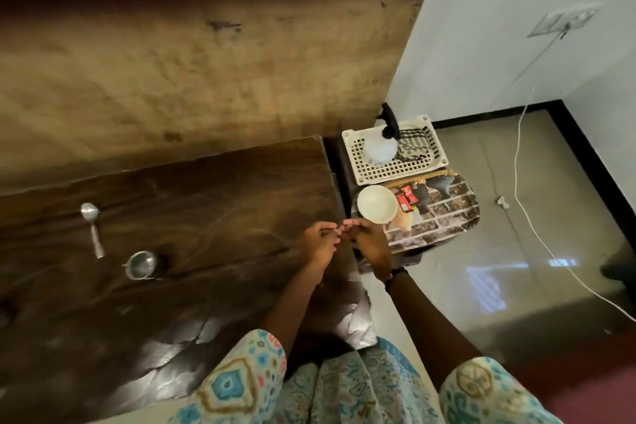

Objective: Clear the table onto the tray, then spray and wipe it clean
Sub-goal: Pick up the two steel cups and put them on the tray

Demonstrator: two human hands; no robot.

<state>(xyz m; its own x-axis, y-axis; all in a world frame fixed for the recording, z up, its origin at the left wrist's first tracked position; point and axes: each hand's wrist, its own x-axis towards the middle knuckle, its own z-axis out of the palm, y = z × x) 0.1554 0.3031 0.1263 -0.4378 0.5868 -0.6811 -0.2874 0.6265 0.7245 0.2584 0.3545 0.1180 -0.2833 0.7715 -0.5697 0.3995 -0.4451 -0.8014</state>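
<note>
Dark wood table (206, 189) by a brown wall. Spoon (92, 229) and steel cup (141, 264) left on it, well apart from the tray (444, 217) off its right end. Bowl (377, 204) on the tray already. Left hand (318, 241) and right hand (370, 239) fingertips touching, holding nothing seen. Cup: light, hard, smooth; best gripped round its side. Spoon: thin, stiff; best picked by the handle. No words readable.
</note>
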